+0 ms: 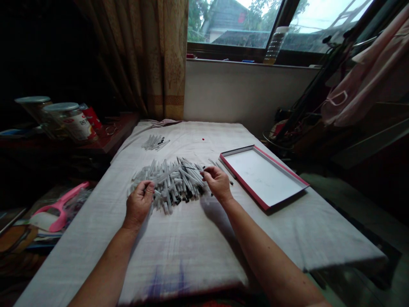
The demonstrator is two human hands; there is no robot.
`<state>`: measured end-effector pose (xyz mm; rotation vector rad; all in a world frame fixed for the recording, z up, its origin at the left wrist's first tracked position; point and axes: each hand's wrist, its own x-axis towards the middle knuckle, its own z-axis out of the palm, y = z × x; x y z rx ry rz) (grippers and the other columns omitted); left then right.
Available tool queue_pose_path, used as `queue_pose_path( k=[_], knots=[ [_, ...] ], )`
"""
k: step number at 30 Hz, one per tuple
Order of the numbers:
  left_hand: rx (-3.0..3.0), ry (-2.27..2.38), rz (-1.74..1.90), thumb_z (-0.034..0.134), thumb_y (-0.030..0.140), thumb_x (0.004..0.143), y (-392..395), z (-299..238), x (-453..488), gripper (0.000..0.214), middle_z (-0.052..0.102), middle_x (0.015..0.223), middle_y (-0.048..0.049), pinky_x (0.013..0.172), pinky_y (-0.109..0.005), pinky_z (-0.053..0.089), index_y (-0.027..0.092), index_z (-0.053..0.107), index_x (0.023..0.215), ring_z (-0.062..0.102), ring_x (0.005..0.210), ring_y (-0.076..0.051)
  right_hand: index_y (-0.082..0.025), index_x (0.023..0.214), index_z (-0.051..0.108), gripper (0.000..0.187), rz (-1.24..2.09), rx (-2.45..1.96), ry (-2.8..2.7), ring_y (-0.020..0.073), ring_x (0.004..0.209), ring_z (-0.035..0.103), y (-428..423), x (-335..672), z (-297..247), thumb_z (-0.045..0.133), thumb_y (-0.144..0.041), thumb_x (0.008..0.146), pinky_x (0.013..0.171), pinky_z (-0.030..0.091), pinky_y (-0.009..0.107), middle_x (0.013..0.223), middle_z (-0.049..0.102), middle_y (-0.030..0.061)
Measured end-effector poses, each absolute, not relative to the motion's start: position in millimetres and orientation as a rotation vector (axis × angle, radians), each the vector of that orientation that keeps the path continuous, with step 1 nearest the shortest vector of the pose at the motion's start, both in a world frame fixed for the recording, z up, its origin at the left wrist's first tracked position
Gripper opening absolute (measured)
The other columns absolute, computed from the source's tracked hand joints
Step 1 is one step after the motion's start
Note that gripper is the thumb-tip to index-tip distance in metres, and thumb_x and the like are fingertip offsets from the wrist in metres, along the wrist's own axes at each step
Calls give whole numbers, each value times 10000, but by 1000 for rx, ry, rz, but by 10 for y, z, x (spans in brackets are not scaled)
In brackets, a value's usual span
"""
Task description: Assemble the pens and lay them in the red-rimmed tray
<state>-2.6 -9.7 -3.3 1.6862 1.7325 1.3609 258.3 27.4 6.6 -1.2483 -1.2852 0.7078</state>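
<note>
Left hand (139, 204): grip pinching clear tube (168, 174), at pen pile (179, 189)'s left edge
Right hand (219, 182): grip pinching dark rod (191, 168), pen pile's right edge
Tray (263, 175): right of pen pile

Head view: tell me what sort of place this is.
Probably a room in a home: a patterned curtain hangs beside the window, a cloth covers the table, and lidded jars stand at the left.

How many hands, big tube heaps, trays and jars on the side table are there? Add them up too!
Hands: 2 (left hand, right hand)
Big tube heap: 1
Tray: 1
Jars: 2 (front jar, back jar)
Total: 6
</note>
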Motion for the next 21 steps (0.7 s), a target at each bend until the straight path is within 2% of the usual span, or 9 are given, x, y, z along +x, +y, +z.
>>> queue_pose_path(
  k=[3, 7, 9, 11, 15, 18, 21],
  knots=[
    [1703, 1729, 1340, 472, 624, 825, -121, -23, 18, 465, 579, 601, 13, 521, -240, 437, 186, 611, 901, 552, 502, -140, -217, 791, 658, 132, 500, -1396, -1511, 169, 668, 664, 211, 2558, 15, 572, -314, 769, 689, 511, 285, 762, 733, 34],
    [1755, 1715, 1271, 467, 615, 834, -151, -1, 68, 461, 573, 579, 16, 510, -243, 427, 189, 620, 921, 563, 511, -156, -213, 829, 688, 165, 352, -1502, -1634, 166, 674, 638, 131, 2591, 99, 592, -343, 790, 699, 483, 284, 787, 725, 38],
    [1821, 1707, 1241, 461, 592, 846, -169, 12, 101, 434, 582, 585, 16, 523, -243, 428, 196, 625, 919, 571, 527, -160, -204, 814, 683, 247, 444, -1464, -1605, 161, 659, 627, 111, 2574, 156, 567, -423, 821, 671, 478, 275, 728, 702, 34],
    [1896, 1676, 1214, 460, 565, 856, -190, 23, 138, 404, 626, 652, 0, 559, -248, 449, 203, 628, 918, 602, 583, -168, -195, 817, 669, 350, 703, -1368, -1526, 149, 596, 609, 109, 2522, 196, 535, -518, 829, 592, 470, 257, 650, 672, 20],
    [2050, 1599, 1127, 440, 539, 876, -226, 41, 179, 390, 701, 830, -42, 671, -278, 493, 213, 640, 946, 654, 732, -197, -180, 739, 624, 406, 1218, -1190, -1325, 99, 447, 521, 115, 2396, 217, 624, -586, 724, 441, 404, 216, 596, 658, 4],
    [2191, 1565, 1021, 418, 549, 883, -232, 65, 178, 403, 706, 848, -63, 693, -288, 487, 218, 647, 881, 651, 763, -210, -179, 660, 598, 378, 1266, -1153, -1328, 82, 419, 483, 78, 2375, 219, 678, -547, 690, 430, 389, 209, 546, 633, -8],
    [2222, 1468, 897, 376, 586, 892, -217, 104, 178, 467, 638, 692, -42, 623, -275, 456, 217, 599, 714, 598, 650, -186, -187, 661, 608, 338, 1148, -1134, -1440, 92, 435, 495, 1, 2434, 249, 652, -513, 739, 459, 413, 221, 523, 612, -20]
  ],
)
